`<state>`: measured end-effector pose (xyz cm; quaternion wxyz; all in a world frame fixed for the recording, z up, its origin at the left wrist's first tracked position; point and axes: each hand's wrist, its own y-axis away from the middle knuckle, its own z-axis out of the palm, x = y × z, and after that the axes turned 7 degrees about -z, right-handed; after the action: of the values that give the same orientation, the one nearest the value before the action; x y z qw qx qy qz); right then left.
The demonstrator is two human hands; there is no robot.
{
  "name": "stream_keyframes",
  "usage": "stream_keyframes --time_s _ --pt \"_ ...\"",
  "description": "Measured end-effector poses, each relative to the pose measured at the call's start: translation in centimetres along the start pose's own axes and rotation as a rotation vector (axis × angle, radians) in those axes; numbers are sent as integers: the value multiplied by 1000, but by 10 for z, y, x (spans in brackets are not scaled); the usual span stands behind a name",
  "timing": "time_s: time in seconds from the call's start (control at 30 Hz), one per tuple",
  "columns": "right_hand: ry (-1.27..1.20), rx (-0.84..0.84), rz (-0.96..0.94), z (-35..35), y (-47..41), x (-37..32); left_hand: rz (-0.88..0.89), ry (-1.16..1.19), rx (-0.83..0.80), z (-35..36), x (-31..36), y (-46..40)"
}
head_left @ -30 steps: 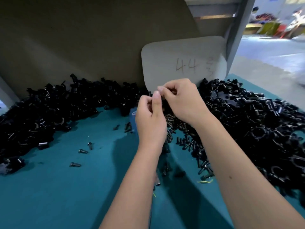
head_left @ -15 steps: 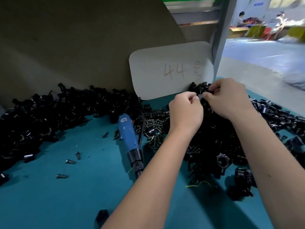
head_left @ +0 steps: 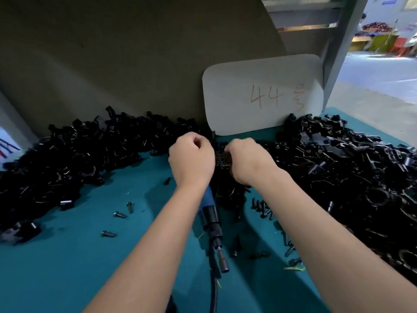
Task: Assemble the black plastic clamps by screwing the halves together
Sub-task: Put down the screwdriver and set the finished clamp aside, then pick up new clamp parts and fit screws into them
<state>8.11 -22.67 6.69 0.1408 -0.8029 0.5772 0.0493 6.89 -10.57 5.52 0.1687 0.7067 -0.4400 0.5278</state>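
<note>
A: What writing can you read?
B: The white card (head_left: 262,94) says "44", then a sign I cannot read.
A: And the hands?
B: Left hand (head_left: 191,161) and right hand (head_left: 248,162) both curl on a black clamp (head_left: 222,158) between them, mostly hidden, above the teal worktop (head_left: 67,267). The blue screwdriver (head_left: 211,213) lies partly under the left arm.

Both my forearms reached forward, bare, converging toward the middle. My left hand (head_left: 191,161) was curled into a loose fist, knuckles up. My right hand (head_left: 247,162) sat just beside it, fingers curled under, hidden from me.
</note>
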Motion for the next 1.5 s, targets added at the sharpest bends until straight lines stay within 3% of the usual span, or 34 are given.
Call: stream_keyframes --time_s 0.1,0.3,0.53,0.7,0.77,0.87,1.0,1.1,1.17,1.23,1.3,1.5 --pt "-63 125 -18 14 -14 -12 -27 -133 41 -17 -29 -31" --pt "-84 -20 -42 29 -43 -20 121 -487 -361 -16 -76 -73" --pt "-40 17 48 21 -56 -2 159 -403 -167 -12 -87 -73" --pt "92 -254 -23 20 -61 13 -73 -172 -9 -13 -85 -68" --pt "67 -221 -19 21 -62 17 -145 -45 61 -12 -81 -62" --pt "28 -204 -7 20 -63 20 -114 132 100 -9 -72 -49" --pt "-25 -76 39 13 -56 27 -210 524 12 -7 -54 -33" --pt "-257 168 92 4 -46 31 -307 783 -133 -12 -47 -20" --pt "-640 284 150 0 -32 26 -344 878 -221 -21 -46 -12" --pt "-1150 289 170 -1 -15 14 -436 1035 -321 -34 -47 -5" --pt "-1485 241 147 1 1 1 -522 1156 -413 -46 -49 2" --pt "-1553 174 61 20 25 -28 -539 1105 -495 -72 -59 25"
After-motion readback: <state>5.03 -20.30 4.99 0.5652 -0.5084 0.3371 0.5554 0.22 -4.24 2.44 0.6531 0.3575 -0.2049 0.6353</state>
